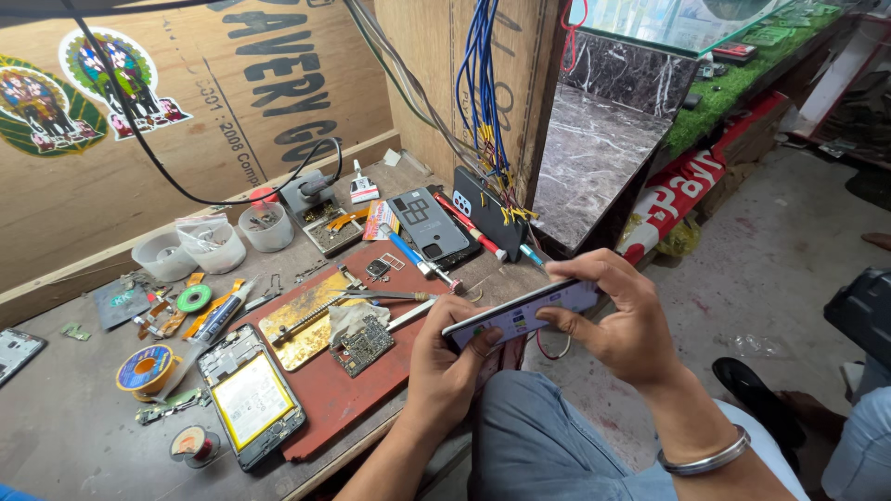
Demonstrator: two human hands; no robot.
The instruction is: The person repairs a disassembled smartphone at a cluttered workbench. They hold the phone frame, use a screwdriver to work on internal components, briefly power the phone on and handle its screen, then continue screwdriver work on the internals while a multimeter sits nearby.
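Cluttered repair tabletop (65,436) w/ a red mat (334,394) mid-way; just right of mat, off the edge, left hand (445,366) & right hand (617,325) both clamped on a smartphone (520,314), held level betw. them, screen up for viewing.

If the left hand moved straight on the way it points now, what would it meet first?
Probably the bare circuit board on the red mat, just beyond the left hand, which holds the phone with the right hand. Depth is unclear.
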